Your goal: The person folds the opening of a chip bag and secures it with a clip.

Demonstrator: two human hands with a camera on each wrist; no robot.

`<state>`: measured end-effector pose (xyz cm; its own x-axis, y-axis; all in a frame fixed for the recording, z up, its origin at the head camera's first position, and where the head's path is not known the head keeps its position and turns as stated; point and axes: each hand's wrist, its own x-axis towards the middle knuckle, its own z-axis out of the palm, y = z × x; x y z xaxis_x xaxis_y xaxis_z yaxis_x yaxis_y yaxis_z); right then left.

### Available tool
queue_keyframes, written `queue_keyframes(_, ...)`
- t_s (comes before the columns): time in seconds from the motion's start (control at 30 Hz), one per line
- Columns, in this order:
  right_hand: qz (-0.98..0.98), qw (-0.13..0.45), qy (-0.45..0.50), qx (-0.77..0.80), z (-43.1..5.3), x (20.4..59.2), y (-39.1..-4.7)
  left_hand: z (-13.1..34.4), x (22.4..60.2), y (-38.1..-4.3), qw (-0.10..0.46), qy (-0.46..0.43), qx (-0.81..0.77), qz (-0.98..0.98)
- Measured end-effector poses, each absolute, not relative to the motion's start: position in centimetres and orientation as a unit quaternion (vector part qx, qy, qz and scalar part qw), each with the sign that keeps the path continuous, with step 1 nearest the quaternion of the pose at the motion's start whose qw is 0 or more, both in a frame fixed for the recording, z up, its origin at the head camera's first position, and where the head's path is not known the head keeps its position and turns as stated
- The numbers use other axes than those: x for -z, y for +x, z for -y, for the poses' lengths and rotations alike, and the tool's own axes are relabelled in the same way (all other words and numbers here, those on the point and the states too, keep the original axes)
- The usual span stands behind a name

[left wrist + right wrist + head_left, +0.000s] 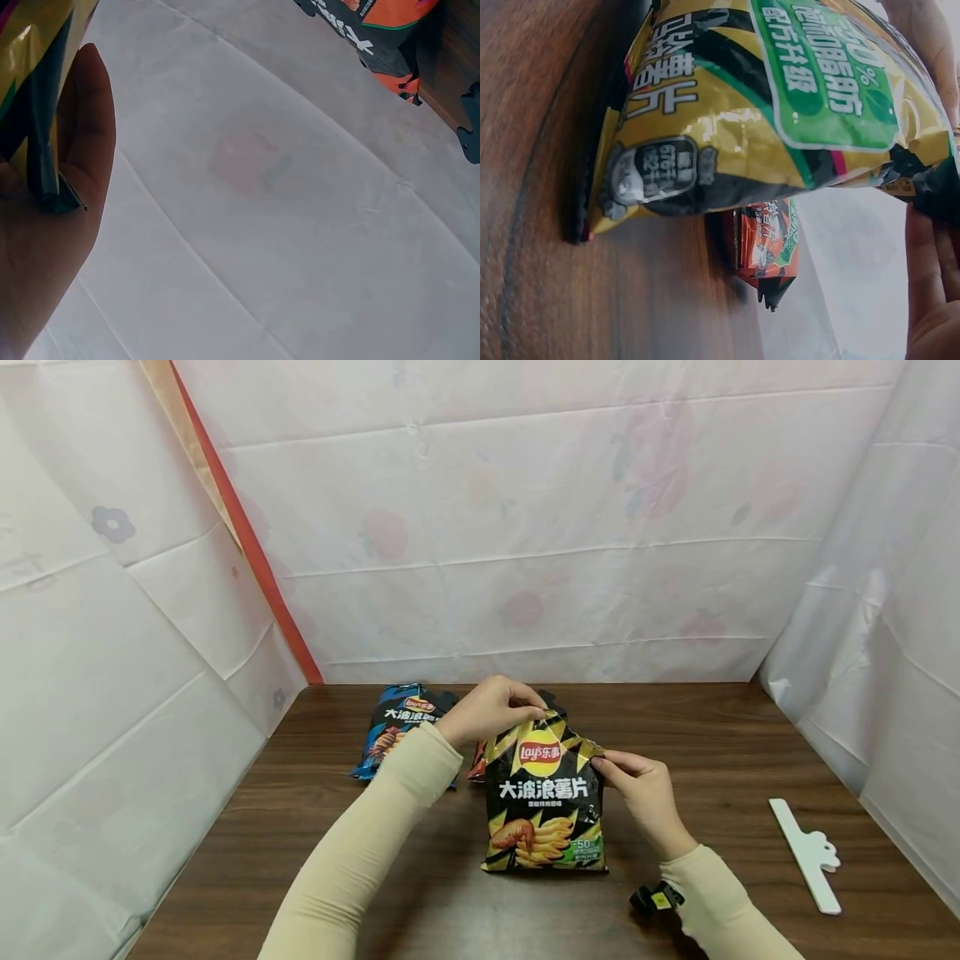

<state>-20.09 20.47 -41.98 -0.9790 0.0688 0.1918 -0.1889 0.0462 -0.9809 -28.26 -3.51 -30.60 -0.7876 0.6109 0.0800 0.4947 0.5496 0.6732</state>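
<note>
A yellow and black Lay's chip bag [547, 802] stands upright at the middle of the table, its front toward me. My left hand [491, 710] pinches its top edge at the left. At the upper right corner, my right hand [645, 789] pinches the bag between thumb and fingers. Between the two hands the top edge runs uneven and slopes down to the right. The right wrist view shows the chip bag [727, 135] puffed out from the side, bottom seam by the wooden table.
A blue chip bag [405, 718] lies at the back left, partly behind the left forearm. An orange chip bag [769, 240] is behind the yellow one. To the right lies a white clip [806, 856]. A small black device [656, 900] sits by the right wrist.
</note>
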Motion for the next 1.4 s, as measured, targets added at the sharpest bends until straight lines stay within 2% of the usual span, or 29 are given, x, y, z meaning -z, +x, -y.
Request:
queue_keyframes(0.8,0.707,0.122,0.067,-0.694,-20.4,42.2,-19.7,2.4,29.8,-28.1,0.116,0.312,-0.311,-0.89)
queue_keyframes(1.4,0.707,0.121,0.066,-0.694,-20.5,42.1,-19.6,2.8,29.2,-28.0,0.134,0.33,-0.31,-0.882)
